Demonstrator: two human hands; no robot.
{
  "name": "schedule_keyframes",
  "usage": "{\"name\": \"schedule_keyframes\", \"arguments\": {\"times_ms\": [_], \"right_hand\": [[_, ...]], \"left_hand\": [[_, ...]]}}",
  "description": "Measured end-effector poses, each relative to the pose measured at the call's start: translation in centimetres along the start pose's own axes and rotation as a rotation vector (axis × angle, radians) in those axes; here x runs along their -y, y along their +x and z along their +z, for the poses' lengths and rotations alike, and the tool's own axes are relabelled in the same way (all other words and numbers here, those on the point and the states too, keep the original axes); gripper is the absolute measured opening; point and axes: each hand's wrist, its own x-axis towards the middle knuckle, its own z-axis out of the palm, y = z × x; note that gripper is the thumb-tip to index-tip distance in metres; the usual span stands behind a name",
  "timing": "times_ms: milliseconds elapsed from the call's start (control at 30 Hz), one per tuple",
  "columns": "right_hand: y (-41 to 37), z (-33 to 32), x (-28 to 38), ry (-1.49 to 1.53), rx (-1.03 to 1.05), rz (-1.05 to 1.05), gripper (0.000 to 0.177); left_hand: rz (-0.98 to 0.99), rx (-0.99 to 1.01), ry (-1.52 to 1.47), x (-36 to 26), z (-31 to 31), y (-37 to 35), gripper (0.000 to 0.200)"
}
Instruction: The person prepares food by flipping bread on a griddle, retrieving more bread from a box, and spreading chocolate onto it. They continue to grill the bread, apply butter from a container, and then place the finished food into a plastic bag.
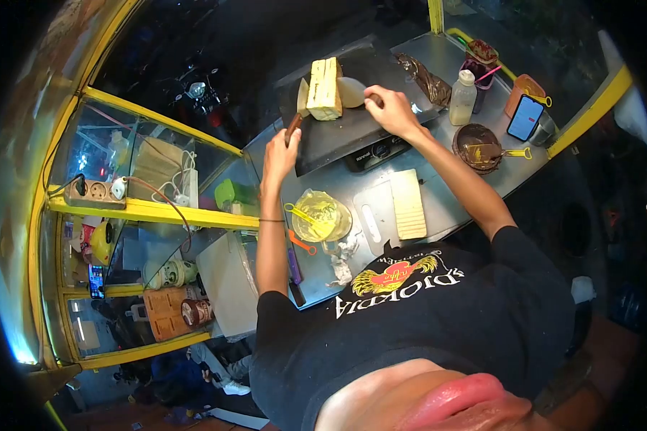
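A block of bread, browned in patches, stands on the dark flat griddle. My left hand is wrapped round the brown handle of one spatula, whose blade rests against the bread's left side. In my right hand is the handle of a second spatula; its broad pale blade is at the bread's right side. The bread sits between the two blades. Below the griddle's front edge is a stove with a knob.
Nearer me lie a sliced loaf on a white cutting board and a tub of yellow spread. To the right stand a bowl of chocolate spread, a bottle and a phone. A yellow-framed glass case borders the left.
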Motion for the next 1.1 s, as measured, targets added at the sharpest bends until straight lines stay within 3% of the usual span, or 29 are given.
{"name": "schedule_keyframes", "arguments": {"times_ms": [67,133,167,200,300,400,467,667,733,833,933,1000,1100], "right_hand": [[3.1,-0.4,-0.4,-0.12,-0.084,-0.052,0.019],[7.8,-3.4,-0.1,-0.159,-0.135,-0.053,0.022],[10.9,-4.0,-2.2,-0.214,-0.097,-0.079,0.023],[13.6,-4.8,-3.3,-0.331,0.015,-0.089,0.024],[18.3,-4.2,-4.8,-0.524,0.108,-0.173,0.027],[20.6,-2.5,-6.9,-0.832,0.228,-0.434,0.025],[21.0,-1.6,-7.7,-0.913,0.422,-0.655,0.021],[20.0,-2.1,-0.4,-0.97,0.875,-0.741,0.017],[20.7,-1.7,-1.1,-0.966,0.715,-0.725,0.017],[21.2,-0.6,-3.3,-1.016,0.632,-0.709,0.017],[19.8,0.7,-4.6,-1.188,0.73,-0.681,0.016],[17.9,0.2,-3.0,-1.23,0.935,-0.81,0.016],[15.6,-1.8,1.5,-1.159,1.075,-0.739,0.022]], "left_hand": [[-0.049,0.031,0.04,-0.9,-0.9,-1.5,0.043],[-0.26,0.139,-0.44,-0.6,-2.8,-3.8,0.044],[-0.365,0.159,-0.514,-0.9,-4.5,-5.4,0.043],[-0.467,0.178,-0.587,-1.0,-6.0,-7.0,0.043],[-0.495,0.137,-0.7,-0.6,-8.1,-10.8,0.041],[-0.528,0.055,-0.772,-3.2,-8.1,-13.4,0.04],[-0.513,0.001,-0.864,-3.8,-7.2,-15.4,0.042],[-0.609,-0.071,-1.087,-4.9,-3.7,-18.3,0.045],[-0.58,-0.072,-1.061,-6.2,-2.2,-17.0,0.045],[-0.531,-0.069,-0.981,-7.1,-1.1,-14.2,0.046],[-0.532,-0.026,-0.844,-6.3,-1.5,-11.2,0.048],[-0.583,-0.015,-0.726,-5.8,-1.6,-9.8,0.048],[-0.46,-0.032,-0.621,-4.4,-1.4,-7.7,0.049]]}}
